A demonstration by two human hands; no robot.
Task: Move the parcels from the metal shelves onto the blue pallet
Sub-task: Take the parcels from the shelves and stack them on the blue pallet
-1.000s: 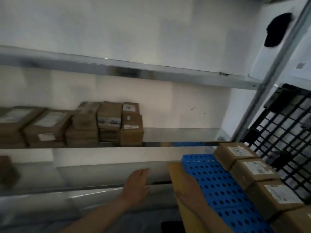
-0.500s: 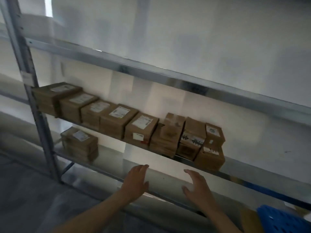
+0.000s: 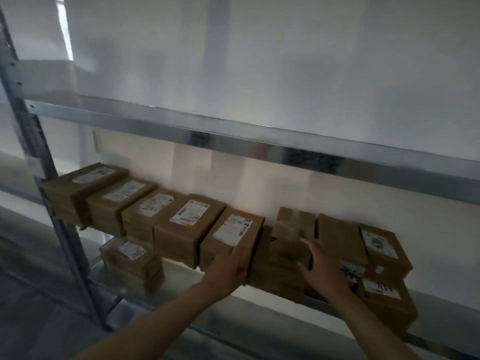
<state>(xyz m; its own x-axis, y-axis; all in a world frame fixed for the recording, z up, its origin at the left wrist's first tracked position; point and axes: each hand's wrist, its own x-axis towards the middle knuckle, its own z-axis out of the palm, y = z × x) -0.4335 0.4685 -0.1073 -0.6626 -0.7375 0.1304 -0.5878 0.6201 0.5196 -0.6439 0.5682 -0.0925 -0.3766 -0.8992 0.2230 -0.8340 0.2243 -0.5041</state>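
Head view: a row of brown parcels (image 3: pixel 155 211) lies side by side on the middle metal shelf (image 3: pixel 446 318), running from the upright post (image 3: pixel 49 222) at the left towards the right, each with a white label on top; further right on the same shelf, taller stacks stand against the wall; the left hand (image 3: pixel 228 268) rests on the near end of the right-most labelled parcel (image 3: pixel 233 235) of the row, fingers together on its near edge, thumb at its right corner; whether they clamp it I cannot tell, for the hand is blurred; the right hand (image 3: pixel 324 268) is raised before the plain stack (image 3: pixel 288 245) just right of that parcel, fingers spread apart and holding nothing; one more stack of parcels (image 3: pixel 132 263) sits on the lower shelf (image 3: pixel 181 281), down at the left; the upper shelf beam (image 3: pixel 259 141) crosses above the row.
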